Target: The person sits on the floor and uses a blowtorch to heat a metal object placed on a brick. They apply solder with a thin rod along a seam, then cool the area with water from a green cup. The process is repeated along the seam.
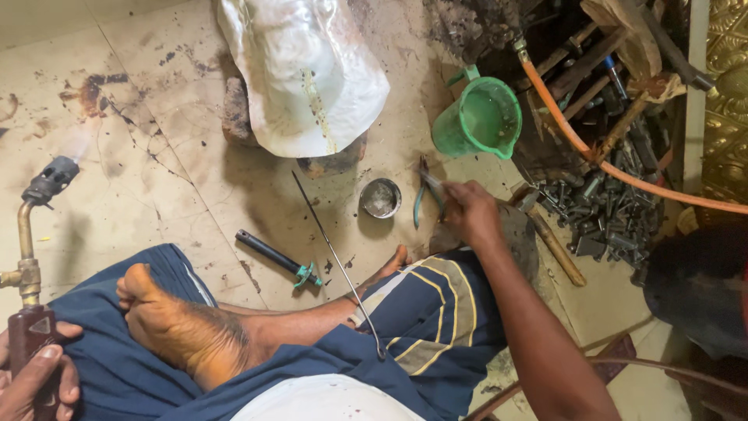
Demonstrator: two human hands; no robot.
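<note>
Two hands work well apart across a stained tile floor [156, 179]. At far left, the left hand [31, 374] is wrapped closed around the dark red grip of a gas torch [29, 257], brass neck upright and black burner head tilted away from the body, likely to keep heat clear of the bare foot [179, 327] resting on blue shorts [117, 374]. Further right, a black tube with a green fitting [276, 259] lies on the tiles, and a thin metal rod [335, 261] slants from the floor down onto the lap, close at hand. Above them a crumpled white plastic sack [304, 70] sits on bricks. A small round metal tin [380, 197] holds something grey; what exactly is unclear. The right hand [471, 214] is closed on green-handled pliers [427, 195], their nose pointing up-left just beside the tin. A green plastic jug [479, 117] stands behind, seemingly holding clear liquid. An orange hose [600, 160] crosses a pile of bolts and scrap metal [600, 210], a wooden-handled hammer [553, 242] beside it.
</note>
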